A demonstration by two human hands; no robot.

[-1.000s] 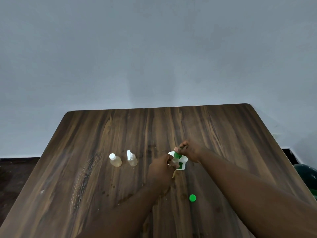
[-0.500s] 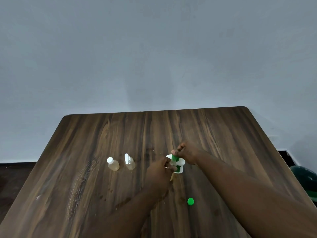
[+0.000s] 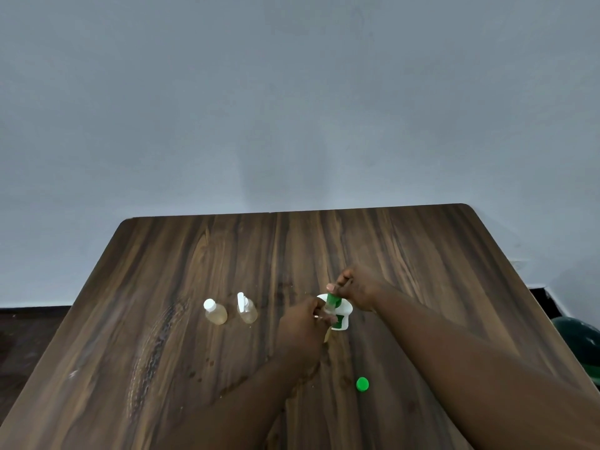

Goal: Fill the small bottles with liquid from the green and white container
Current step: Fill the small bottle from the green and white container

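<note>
My right hand [image 3: 357,289] grips the green and white container [image 3: 343,315] by its green upper part, above the middle of the wooden table [image 3: 406,254]. My left hand [image 3: 302,329] is pressed against the container's left side and holds a small clear bottle [image 3: 327,336], mostly hidden by my fingers. Only its yellowish lower end shows. Two more small bottles stand to the left, both holding yellowish liquid: one with a white round cap [image 3: 215,312] and one with a white spray top [image 3: 246,309]. A green cap [image 3: 362,383] lies loose on the table near me.
A grey wall rises behind the table's far edge. A dark green object [image 3: 581,345] sits past the table's right edge, low down. Dark floor shows at the left.
My hands stay together on the container and the small bottle, with only small shifts. The view has tilted, so everything sits slightly lower in the frame.
</note>
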